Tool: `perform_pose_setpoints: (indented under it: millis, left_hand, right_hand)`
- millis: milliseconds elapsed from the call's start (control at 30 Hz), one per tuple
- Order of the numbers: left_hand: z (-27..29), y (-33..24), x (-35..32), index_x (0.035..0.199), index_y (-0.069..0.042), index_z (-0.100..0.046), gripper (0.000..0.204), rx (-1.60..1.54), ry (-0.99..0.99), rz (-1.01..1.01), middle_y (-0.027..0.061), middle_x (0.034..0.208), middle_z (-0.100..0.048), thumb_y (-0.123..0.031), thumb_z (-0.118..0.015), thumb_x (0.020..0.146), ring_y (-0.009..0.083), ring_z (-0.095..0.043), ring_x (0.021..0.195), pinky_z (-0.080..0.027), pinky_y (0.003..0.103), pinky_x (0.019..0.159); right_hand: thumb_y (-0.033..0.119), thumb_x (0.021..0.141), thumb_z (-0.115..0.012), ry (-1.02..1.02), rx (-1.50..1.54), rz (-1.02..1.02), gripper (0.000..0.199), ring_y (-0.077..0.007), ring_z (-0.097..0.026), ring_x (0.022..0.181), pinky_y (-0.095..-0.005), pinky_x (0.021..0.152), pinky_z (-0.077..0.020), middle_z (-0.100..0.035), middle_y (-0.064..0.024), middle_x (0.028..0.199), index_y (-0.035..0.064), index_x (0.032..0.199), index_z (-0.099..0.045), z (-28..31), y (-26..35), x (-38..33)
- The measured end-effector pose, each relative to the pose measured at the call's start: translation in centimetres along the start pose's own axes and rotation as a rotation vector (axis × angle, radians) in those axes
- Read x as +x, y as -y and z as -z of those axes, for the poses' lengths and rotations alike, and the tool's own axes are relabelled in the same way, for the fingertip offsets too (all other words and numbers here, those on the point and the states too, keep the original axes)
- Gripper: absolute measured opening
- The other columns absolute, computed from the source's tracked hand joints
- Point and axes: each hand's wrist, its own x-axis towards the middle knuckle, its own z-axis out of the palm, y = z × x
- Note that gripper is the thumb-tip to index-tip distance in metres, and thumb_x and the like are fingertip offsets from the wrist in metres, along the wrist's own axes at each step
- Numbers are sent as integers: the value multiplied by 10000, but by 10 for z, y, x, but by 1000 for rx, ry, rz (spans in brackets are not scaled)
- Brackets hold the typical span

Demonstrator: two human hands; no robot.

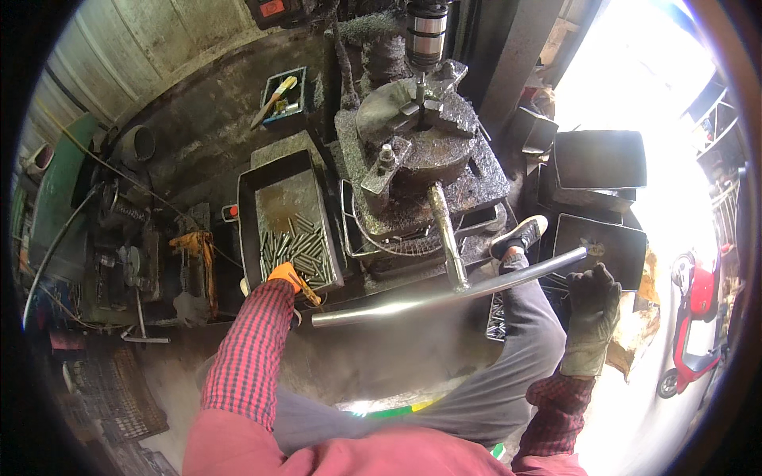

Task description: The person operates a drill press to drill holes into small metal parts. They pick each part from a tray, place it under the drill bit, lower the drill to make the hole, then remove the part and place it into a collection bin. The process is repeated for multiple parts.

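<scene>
My left hand (287, 275), in an orange glove, is at the near end of a metal tray (244, 214), beside a heap of short metal pins (305, 247). One finger stretches out over the tray's rim; the others are partly hidden, and nothing held shows. My right hand (593, 313) wears a dark glove with a pale cuff. Its fingers are loosely bent and apart, just beyond the right end of a long shiny bar (444, 297), not visibly touching it. The bar crosses the end of a rod (446, 230) on a chuck-like fixture (432, 151) beneath a drill spindle (426, 36).
A blue bin (284, 95) with a brush stands behind the tray. Dark metal boxes (599, 159) are stacked on the right, near my shoe (520, 236). Another container of pins (496, 317) is below the bar. A red scooter (698, 309) stands at far right.
</scene>
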Motion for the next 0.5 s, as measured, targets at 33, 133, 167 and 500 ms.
perform_pose_setpoints:
  millis: [33,133,167,500]
  left_hand:
    - [-1,1,0,1168,22,-789,389,4,3,-12,293,1190,-760,-230,-804,872,414,-751,1141,-610,463,944]
    - [-2,12,-3,1276,5,-747,428,-41,-47,-41,280,1265,-741,-188,-734,894,417,-709,1226,-575,461,1024]
    - [-2,18,-6,1308,1,-733,443,-65,-80,-39,272,1288,-737,-172,-709,900,416,-695,1253,-562,460,1050]
    - [86,102,-121,1204,43,-685,260,-963,-585,-464,131,1103,-769,-48,-650,962,264,-738,1030,-559,375,925]
  right_hand:
    - [515,1109,-559,-11,21,-15,581,-305,-684,1096,-517,1096,-510,-744,-150,1167,7,1363,-682,3,-3,-1]
    - [557,1093,-561,-46,160,-40,621,-319,-679,1071,-522,1076,-507,-750,-167,1137,-6,1306,-713,3,-21,-2]
    - [597,1084,-542,-42,262,-92,670,-338,-682,1100,-543,1116,-485,-758,-174,1134,-17,1273,-733,-2,-29,0]
    - [529,1105,-550,143,510,-114,514,-142,-552,743,-389,839,-601,-506,-15,778,29,1090,-667,-138,-34,52]
